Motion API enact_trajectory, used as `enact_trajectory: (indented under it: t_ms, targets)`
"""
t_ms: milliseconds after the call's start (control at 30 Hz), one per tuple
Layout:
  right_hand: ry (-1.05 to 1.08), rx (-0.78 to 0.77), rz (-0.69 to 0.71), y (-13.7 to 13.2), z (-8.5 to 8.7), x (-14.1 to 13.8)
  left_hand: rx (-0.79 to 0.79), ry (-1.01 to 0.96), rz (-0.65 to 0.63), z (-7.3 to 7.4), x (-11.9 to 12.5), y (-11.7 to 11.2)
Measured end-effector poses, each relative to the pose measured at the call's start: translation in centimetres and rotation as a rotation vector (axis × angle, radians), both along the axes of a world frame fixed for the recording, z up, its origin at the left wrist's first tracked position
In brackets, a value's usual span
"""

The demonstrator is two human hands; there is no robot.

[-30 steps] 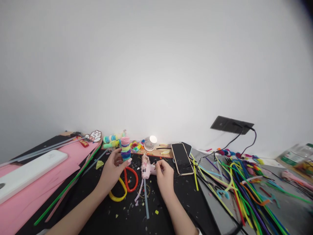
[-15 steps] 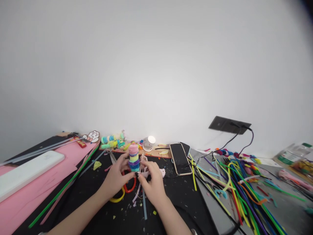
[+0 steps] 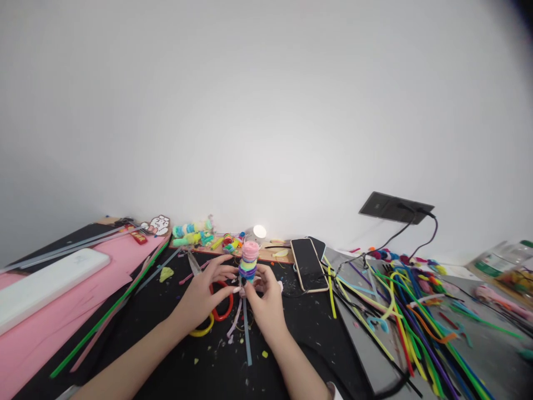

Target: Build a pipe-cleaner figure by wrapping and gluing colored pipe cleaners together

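Striped fuzzy roll shifted nearer the phone, right hand pinching it left of that phone, left hand farther left, fingers loosely parted

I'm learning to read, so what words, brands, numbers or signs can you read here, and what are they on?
No text can be read for sure.
Red tag: yellow letters, too blurred to read.
Green-and-white label, far right: too blurred to read.
Black wall plate: tiny mark, too small to read.

A phone lies screen-up — a socket plate on the wall.
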State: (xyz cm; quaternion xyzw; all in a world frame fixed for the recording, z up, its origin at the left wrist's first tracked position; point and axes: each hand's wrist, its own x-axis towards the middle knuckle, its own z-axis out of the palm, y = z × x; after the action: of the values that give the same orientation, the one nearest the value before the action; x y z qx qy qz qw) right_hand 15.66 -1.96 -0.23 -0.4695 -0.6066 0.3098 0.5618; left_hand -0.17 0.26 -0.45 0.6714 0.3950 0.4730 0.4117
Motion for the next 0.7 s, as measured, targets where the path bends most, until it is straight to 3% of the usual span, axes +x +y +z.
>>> enact_trajectory:
  t_ms: [333,700]
  targets:
    - [-0.016,-0.015,0.04,0.7,-0.1,1.1,0.162,0.066,0.14,-0.5,-0.9,0.8]
    - [-0.101,-0.019,0.073,1.0,-1.2,1.4,0.251,0.163,0.159,-0.5,-1.2,1.1]
